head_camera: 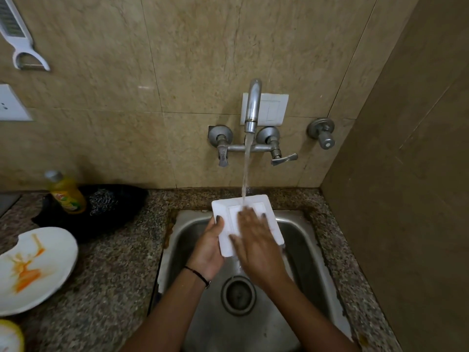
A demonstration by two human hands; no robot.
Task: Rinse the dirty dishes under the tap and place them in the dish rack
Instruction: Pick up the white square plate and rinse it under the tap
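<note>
A white square dish (272, 231) is held over the steel sink (312, 252), under water running from the tap (252, 107). My left hand (209, 246) grips its left edge, thumb on top. My right hand (253, 240) lies flat on the dish's face with fingers spread, covering its middle. The stream lands on the dish just above my right fingertips. A dirty white plate (35, 268) with orange smears sits on the counter at the left.
A yellow dish-soap bottle (66, 193) and a steel scrubber (101, 200) rest on a black tray (121, 217) behind the plate. A yellow-rimmed dish (10, 336) shows at the bottom left corner. Granite counter (114, 288) surrounds the sink; a brown side wall (411, 199) closes the right. No dish rack is in view.
</note>
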